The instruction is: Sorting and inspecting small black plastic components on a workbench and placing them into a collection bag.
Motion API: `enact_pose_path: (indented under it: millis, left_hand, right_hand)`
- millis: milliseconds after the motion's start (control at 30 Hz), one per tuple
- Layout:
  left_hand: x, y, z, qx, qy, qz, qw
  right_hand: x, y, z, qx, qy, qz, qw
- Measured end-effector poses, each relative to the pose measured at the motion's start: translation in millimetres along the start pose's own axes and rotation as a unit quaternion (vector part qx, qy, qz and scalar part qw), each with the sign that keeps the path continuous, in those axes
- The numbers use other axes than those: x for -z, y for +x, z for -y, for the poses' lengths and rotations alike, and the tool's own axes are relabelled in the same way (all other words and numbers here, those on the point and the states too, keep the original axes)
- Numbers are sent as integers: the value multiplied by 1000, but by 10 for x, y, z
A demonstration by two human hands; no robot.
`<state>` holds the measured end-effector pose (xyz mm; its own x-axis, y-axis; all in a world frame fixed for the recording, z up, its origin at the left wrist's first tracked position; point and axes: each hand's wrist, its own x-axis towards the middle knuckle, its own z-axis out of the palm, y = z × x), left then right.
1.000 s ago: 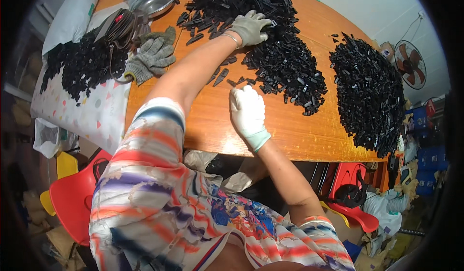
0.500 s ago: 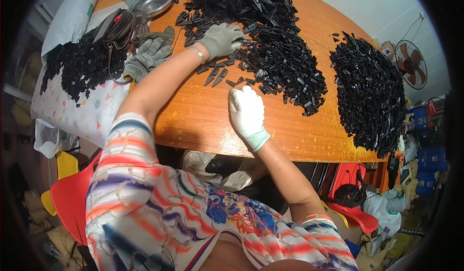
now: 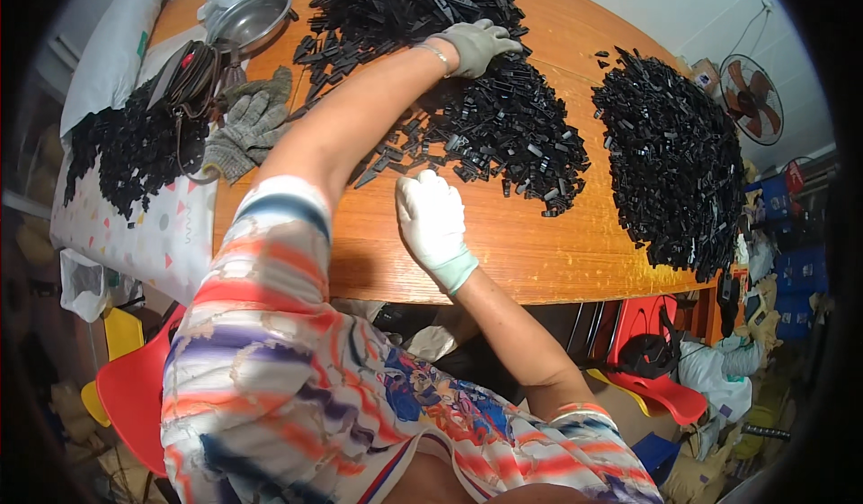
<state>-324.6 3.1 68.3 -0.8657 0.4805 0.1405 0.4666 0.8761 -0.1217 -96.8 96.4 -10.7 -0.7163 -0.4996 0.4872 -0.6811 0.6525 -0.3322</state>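
Observation:
My left hand, in a grey-green glove, reaches far across the table onto the middle heap of small black plastic pieces. Its fingers are stretched out over the pieces, and nothing shows in its grip. Nearer to me, my right hand, in a white glove with a pale green cuff, rests above the wooden table. The right fingers are curled closed; whatever they may hold is hidden. Just beyond them lie loose, longer pointed black pieces. A larger pile of long black pieces rises behind my left hand.
To the right spreads another heap of small black pieces, with a fan beyond it. At left are grey knitted gloves, a dark bag, a metal bowl and more black pieces on a patterned cloth.
My left hand has moved right and farther away, from the edge of the pointed pieces onto the heap. The right hand stays closed near the table's front. The whole view has shifted slightly.

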Motion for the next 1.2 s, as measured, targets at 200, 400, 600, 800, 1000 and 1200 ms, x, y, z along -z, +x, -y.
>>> enact_pose_path:
  millis: [200,400,600,800,1000,1200]
  left_hand:
    - [-122,274,73,3,-11,152,988]
    - [-231,-11,112,2,-60,107,992]
    - [-241,-589,141,-6,-180,22,983]
    - [-209,-1202,311,56,-161,-39,985]
    - [-208,-1730,417,110,-107,-42,987]
    - [-207,-2201,433,94,-142,-77,982]
  right_hand:
    - [-4,11,-12,-6,-3,5,1000]
    - [-6,28,-8,-6,-4,13,1000]
    - [-24,5,-15,20,-19,-16,999]
    - [-23,-2,-14,11,-9,-13,1000]
    - [-19,6,-28,26,-3,-39,999]
    - [-23,3,-19,20,18,-64,998]
